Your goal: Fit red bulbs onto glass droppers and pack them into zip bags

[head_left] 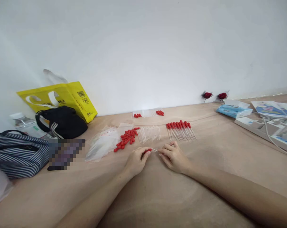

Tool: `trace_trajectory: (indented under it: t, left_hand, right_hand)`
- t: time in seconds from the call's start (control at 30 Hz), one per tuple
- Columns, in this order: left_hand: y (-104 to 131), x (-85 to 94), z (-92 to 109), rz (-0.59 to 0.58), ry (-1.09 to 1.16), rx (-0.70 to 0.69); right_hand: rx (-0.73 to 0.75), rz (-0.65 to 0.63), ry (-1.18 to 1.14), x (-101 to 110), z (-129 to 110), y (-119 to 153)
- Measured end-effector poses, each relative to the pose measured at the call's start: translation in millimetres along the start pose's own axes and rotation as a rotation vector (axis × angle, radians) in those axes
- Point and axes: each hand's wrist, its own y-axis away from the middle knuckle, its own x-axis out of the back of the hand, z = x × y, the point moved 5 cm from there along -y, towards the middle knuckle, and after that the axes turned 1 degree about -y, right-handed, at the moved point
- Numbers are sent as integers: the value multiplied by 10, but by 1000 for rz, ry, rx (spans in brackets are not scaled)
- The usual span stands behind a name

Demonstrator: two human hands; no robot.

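My left hand (136, 161) pinches a red rubber bulb (147, 150) at the middle of the table. From the bulb a thin clear tube (154, 150) points right, and the fingers of my right hand (173, 157) are closed on its other end. Just beyond my left hand lies a loose pile of red bulbs (127, 138). Beside it, clear tubes (149, 134) lie in a row. Past my right hand, several tubes with red bulbs on them (180, 129) lie side by side.
Clear plastic bags (102, 142) lie left of the pile. Small groups of red bulbs (160, 113) lie near the wall. Farther left are a yellow bag (84, 104), a black cap (67, 122) and a striped bag (22, 155). A blue packet (233, 111) and power strip (271, 134) are right.
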Motion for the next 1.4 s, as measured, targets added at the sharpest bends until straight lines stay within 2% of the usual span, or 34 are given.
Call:
trace_trajectory:
  t: [0.13,0.27,0.57,0.83,1.0,1.13,1.3,1.4]
  left_hand:
    - [19,-23,-26,11,81,64]
    - [43,-24,-39,12,59,61]
    - [68,-5,140,-15,-90,-168]
    - [120,-39,255,-32,-88,-373]
    - [131,-44,293,-36,-99,-390]
    - [103,-30,247,-31,-97,-362]
    - [60,10,180,-4,-137,-388]
    - [58,12,162,-54,-150,-414]
  right_hand:
    - [14,22,-56,-22,-76,19]
    - [47,4,-111,-1,-110,30]
    - [212,13,0,101,-49,7]
    - [190,-30,-5,73,-106,24]
    - [147,-92,-41,22,-109,33]
    - [125,-148,-13,33,-95,-10]
    - [186,-156,117,83,-131,-63]
    - [227,-159,173,64,-177,-43]
